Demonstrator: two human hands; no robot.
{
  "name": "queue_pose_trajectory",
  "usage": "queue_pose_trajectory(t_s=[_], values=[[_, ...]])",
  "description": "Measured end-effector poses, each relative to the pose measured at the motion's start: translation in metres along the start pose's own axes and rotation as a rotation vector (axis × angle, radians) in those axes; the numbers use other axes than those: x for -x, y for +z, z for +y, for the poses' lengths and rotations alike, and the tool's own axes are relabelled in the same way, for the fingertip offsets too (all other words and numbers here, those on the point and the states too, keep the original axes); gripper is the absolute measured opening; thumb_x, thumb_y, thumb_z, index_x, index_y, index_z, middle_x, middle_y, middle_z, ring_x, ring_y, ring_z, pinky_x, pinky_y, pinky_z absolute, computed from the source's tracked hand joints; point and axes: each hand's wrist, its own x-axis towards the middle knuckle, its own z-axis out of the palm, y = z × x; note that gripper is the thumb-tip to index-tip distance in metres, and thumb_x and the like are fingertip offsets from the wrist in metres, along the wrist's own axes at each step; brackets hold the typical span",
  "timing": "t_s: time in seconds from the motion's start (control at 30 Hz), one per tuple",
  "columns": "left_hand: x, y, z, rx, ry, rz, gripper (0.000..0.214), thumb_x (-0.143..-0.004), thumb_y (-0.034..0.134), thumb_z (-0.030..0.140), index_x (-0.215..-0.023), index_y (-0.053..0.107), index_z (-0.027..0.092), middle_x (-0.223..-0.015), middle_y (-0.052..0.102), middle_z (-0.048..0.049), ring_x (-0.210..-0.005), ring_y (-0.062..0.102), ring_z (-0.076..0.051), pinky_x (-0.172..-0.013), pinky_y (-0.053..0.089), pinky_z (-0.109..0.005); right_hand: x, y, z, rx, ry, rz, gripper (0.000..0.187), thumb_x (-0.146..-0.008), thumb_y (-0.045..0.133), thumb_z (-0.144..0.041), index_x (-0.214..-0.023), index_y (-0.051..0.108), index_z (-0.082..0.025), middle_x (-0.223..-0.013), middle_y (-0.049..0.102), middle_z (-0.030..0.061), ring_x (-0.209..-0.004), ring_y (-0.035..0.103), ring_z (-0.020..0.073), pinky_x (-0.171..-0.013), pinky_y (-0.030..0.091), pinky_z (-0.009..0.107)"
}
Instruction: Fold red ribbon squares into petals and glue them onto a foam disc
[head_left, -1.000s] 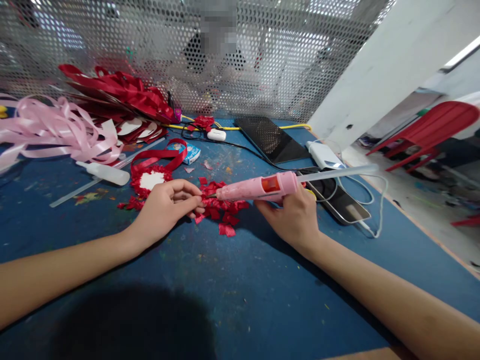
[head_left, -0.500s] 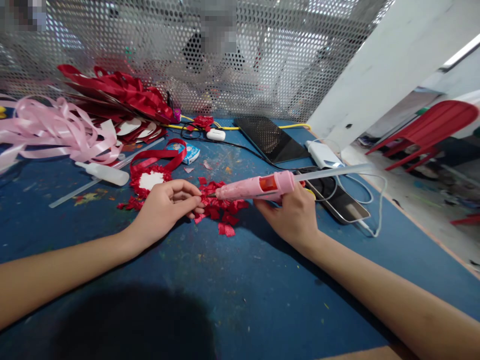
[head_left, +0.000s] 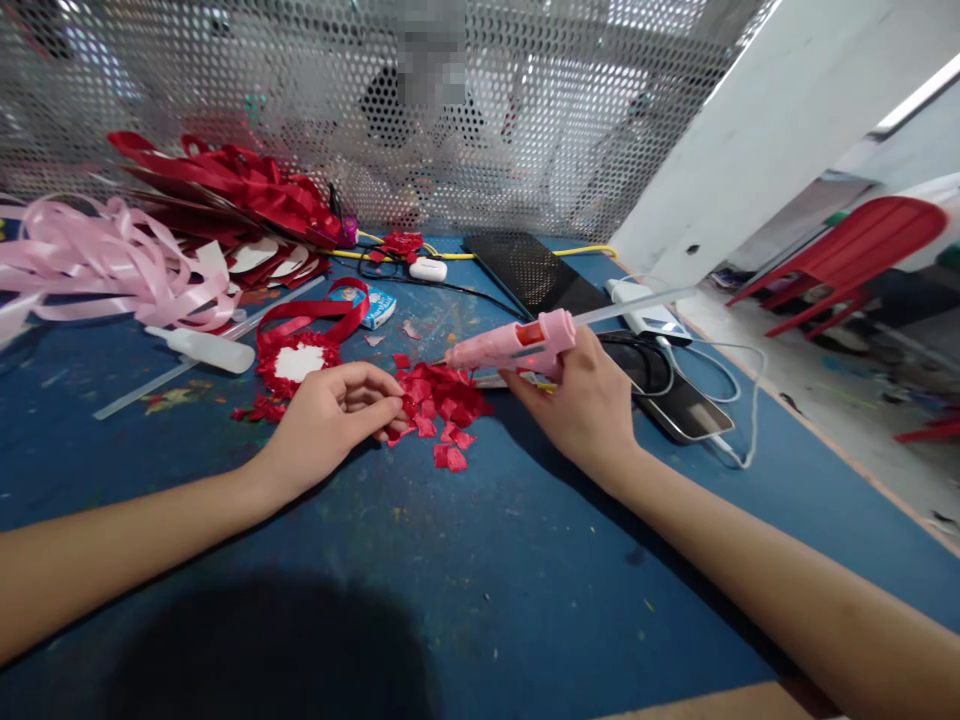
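Note:
My right hand [head_left: 589, 415] is wrapped round a pink hot glue gun [head_left: 502, 345], with a long clear glue stick [head_left: 637, 303] jutting from its back. The nozzle points left, over a pile of crumpled red pieces [head_left: 450, 395] that look like paper or ribbon. At the left edge of this pile, the fingertips of my left hand [head_left: 337, 410] pinch a small red piece [head_left: 409, 405], partly hidden by the fingers. Beside that hand lies a badge [head_left: 300, 362] with a white centre, a ruffled red border and a red ribbon loop [head_left: 322, 320].
Pink ribbons [head_left: 112, 260] and red ribbons [head_left: 240, 185] are heaped at the left. A white bottle [head_left: 210, 350] lies near them. Behind my right hand are a black tablet [head_left: 536, 275], a phone [head_left: 694, 410] and a white power bank [head_left: 649, 312] with cables. A perforated metal screen [head_left: 525, 130] borders the table's back.
The glue gun's nozzle has lifted away from my left fingertips, moving slightly up and right. My left hand stays nearly in place, pinching the red piece.

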Motion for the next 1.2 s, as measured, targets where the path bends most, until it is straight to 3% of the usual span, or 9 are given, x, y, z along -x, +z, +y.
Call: queue_pose_trajectory(t_s=[0.17, 0.37, 0.73, 1.03, 1.2], values=[[0.001, -0.001, 0.000, -0.022, 0.006, -0.001, 0.008, -0.074, 0.065, 0.022, -0.079, 0.062, 0.017, -0.065, 0.068, 0.0001, -0.064, 0.067, -0.014, -0.057, 0.052, -0.021, -0.007, 0.003, 0.011, -0.175, 0.028, -0.025, 0.019, -0.081, 0.054, -0.028, -0.097, 0.047, -0.020, -0.094, 0.058, 0.0084, -0.084, 0.058, 0.0238, -0.070, 0.047, 0.037], [0.000, -0.002, -0.002, -0.043, 0.029, -0.016, 0.007, -0.074, 0.064, 0.022, -0.080, 0.063, 0.018, -0.069, 0.068, 0.0001, -0.067, 0.066, -0.014, -0.061, 0.051, -0.022, -0.013, 0.008, 0.022, -0.317, 0.195, -0.018, 0.036, -0.072, 0.066, -0.032, -0.099, 0.044, -0.020, -0.095, 0.058, 0.0069, -0.083, 0.059, 0.0217, -0.068, 0.049, 0.036], [0.001, -0.002, -0.002, -0.079, 0.044, -0.006, 0.007, -0.074, 0.065, 0.024, -0.079, 0.064, 0.019, -0.070, 0.067, 0.0006, -0.067, 0.066, -0.014, -0.061, 0.050, -0.022, -0.013, 0.008, 0.019, -0.392, 0.253, -0.017, 0.031, -0.069, 0.065, -0.027, -0.093, 0.046, -0.020, -0.092, 0.058, 0.0051, -0.081, 0.058, 0.0193, -0.071, 0.049, 0.037], [0.002, -0.001, -0.003, -0.034, 0.035, -0.033, 0.009, -0.075, 0.065, 0.025, -0.080, 0.063, 0.018, -0.069, 0.070, -0.0009, -0.068, 0.068, -0.016, -0.064, 0.053, -0.025, -0.013, 0.012, 0.025, -0.357, 0.218, 0.102, 0.033, -0.067, 0.068, -0.027, -0.091, 0.045, -0.022, -0.090, 0.054, 0.0028, -0.080, 0.056, 0.0191, -0.070, 0.049, 0.036], [0.001, -0.001, -0.003, -0.022, 0.035, -0.034, 0.007, -0.075, 0.065, 0.024, -0.080, 0.063, 0.019, -0.068, 0.070, 0.0001, -0.066, 0.068, -0.015, -0.064, 0.053, -0.024, -0.015, 0.012, 0.026, -0.301, 0.146, 0.022, 0.026, -0.071, 0.063, -0.024, -0.090, 0.046, -0.021, -0.091, 0.055, 0.0050, -0.083, 0.056, 0.0211, -0.071, 0.048, 0.038]])
